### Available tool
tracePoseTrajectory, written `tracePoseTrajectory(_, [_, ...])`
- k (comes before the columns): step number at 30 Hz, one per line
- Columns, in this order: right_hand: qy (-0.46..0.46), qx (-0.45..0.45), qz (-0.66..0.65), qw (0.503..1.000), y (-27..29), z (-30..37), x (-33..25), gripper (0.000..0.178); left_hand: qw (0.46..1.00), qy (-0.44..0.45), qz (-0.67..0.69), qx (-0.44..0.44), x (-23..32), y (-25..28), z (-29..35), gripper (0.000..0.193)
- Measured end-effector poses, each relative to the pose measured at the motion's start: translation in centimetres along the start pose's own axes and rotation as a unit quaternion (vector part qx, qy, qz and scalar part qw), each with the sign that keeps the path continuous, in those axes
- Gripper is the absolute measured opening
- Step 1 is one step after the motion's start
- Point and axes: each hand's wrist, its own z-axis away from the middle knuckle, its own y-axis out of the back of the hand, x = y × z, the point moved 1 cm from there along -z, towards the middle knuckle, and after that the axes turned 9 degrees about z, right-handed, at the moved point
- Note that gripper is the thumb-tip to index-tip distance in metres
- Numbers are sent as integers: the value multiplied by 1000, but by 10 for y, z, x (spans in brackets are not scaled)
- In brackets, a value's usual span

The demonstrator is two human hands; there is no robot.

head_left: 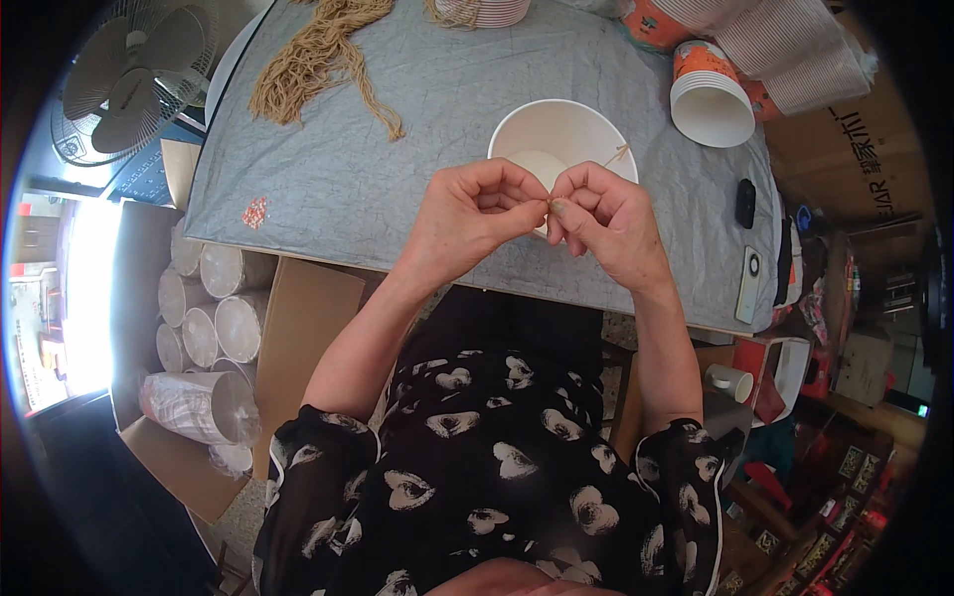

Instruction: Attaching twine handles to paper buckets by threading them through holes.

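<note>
L hand [475, 211] and R hand [604, 221] met fingertip to fingertip over the table's near edge, both pinched tight on a thin tan string [618, 154], whose free end poked up by the rim of the white paper cup [556, 139] just behind them. Cup stood upright on the grey cloth [397, 129]; a tan string bundle [318, 55] lay well apart at far L, stacked cups [711, 94] to the R.

a matt white paper cup [556, 139] is sitting at upper centre on a grey, crinkled, dull cloth [397, 169]. rough tan fibre string [318, 60] is lying upper left; brown matt cardboard [298, 328] is showing lower left.
</note>
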Motion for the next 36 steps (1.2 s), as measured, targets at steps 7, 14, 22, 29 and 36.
tracePoseTrajectory(7, [7,11,-24,1000,1,0,7,12,999,17,50,8,-3,1,0,13])
tracePoseTrajectory(14, [0,50,-34,998,8,-1,7,18,996,34,83,16,0,3,-1,13])
tracePoseTrajectory(22, [12,37,-5,999,1,-3,5,19,995,35,90,2,-1,4,-2,17])
tracePoseTrajectory(29, [14,43,-22,999,3,-4,7,18,995,35,88,7,-1,5,-3,23])
tracePoseTrajectory(36, [13,54,-9,998,7,-2,7,18,997,37,73,12,0,4,-3,22])
